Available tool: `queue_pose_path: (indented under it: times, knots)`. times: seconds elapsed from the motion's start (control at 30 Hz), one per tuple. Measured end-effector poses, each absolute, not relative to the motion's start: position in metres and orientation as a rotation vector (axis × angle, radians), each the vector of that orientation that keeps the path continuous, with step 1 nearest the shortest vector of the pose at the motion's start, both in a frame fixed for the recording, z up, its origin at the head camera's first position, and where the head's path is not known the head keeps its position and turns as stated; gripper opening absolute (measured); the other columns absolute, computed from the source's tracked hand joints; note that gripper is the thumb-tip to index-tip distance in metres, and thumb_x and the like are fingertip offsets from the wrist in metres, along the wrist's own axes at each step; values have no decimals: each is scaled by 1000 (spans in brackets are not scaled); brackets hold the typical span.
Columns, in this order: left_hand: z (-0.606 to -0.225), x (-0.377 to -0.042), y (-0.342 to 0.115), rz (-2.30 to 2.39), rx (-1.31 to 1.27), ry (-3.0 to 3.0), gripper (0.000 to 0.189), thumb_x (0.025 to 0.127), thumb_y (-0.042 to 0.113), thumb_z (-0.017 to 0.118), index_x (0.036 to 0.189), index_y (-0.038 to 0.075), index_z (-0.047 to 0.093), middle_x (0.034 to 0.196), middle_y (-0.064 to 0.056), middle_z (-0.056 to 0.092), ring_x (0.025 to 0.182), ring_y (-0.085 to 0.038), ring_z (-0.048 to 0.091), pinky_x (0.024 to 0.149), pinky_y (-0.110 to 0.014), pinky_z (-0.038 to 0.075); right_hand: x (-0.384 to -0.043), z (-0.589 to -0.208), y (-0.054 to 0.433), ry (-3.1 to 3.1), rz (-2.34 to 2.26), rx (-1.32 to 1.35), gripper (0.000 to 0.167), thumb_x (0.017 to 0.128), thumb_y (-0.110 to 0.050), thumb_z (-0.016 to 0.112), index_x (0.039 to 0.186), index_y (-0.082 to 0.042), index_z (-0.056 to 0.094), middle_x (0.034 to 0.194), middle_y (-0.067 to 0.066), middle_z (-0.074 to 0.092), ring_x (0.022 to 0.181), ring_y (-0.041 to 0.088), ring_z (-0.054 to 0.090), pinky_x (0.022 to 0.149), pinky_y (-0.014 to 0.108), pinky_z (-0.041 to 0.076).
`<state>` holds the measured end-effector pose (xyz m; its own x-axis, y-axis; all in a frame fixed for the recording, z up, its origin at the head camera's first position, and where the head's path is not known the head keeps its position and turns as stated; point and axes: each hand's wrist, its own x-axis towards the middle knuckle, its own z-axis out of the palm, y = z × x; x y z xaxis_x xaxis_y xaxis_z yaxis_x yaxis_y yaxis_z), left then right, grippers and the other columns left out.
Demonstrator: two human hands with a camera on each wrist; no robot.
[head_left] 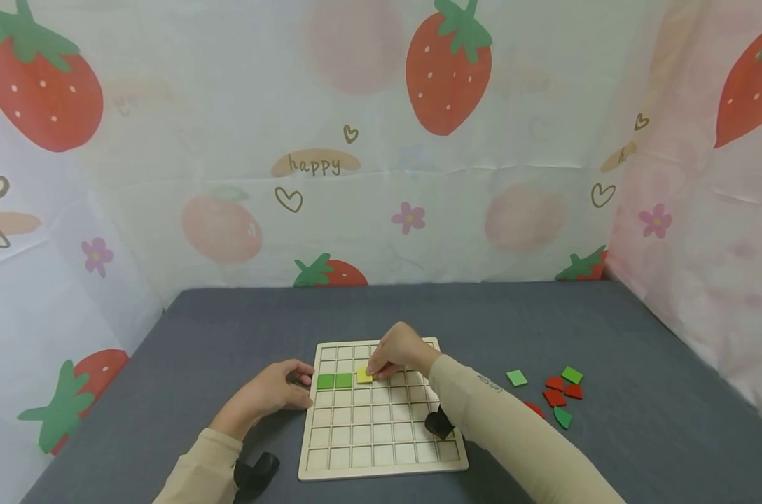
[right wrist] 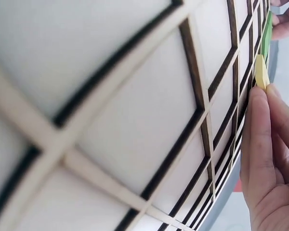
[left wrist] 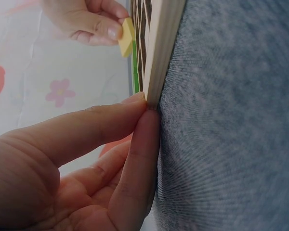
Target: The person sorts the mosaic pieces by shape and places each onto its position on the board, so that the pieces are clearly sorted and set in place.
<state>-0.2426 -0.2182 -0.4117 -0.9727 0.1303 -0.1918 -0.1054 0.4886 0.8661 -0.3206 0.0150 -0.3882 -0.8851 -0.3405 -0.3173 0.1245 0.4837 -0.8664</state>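
Yellow tile (head_left: 363, 376) (squarish), free edge leftward, right fingers (right wrist: 259, 118) pinching

Yellow tile (head_left: 364, 376): square, tilted, pinched by right hand (head_left: 401, 352), over wooden grid board at 11 o'clock from its centre. Two green tiles (head_left: 334, 381): square, flat, adjacent cells, 10 o'clock. Board (head_left: 381, 456): pale, flat, left hand (head_left: 272, 389) touching the edge toward 9 o'clock.
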Motion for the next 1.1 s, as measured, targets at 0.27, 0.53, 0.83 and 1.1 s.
queue_pose_path:
  times: [0.27,0.53,0.83,1.1]
  knots:
    - [-413,-242,-219,1469,-1,2504,57,79,-7,74,132,-9,53,109,-16,54,91,-18,65,76,-34,57,-320,-389,11,2267,-1377,-166,7,76,8,79,81,8,75,74,17,74,53,15,68,61,31,60]
    - [-412,-243,-220,1476,19,2494,57,80,-7,74,132,-10,52,109,-17,53,91,-18,64,75,-34,56,-319,-390,8,2326,-1319,-158,9,74,5,82,78,4,74,73,15,74,54,15,68,58,29,59]
    - [-411,-243,-219,1480,38,2494,56,80,-8,73,132,-11,52,108,-17,53,90,-18,63,74,-33,56,-316,-389,5,2418,-1259,-146,9,73,4,84,74,1,75,67,12,73,50,13,65,55,28,58]
    - [-411,-243,-218,1479,22,2497,57,79,-8,74,131,-11,52,109,-17,54,89,-18,63,74,-34,56,-314,-388,2,2454,-1219,-146,10,72,4,84,72,1,74,65,10,72,48,11,63,54,27,57]
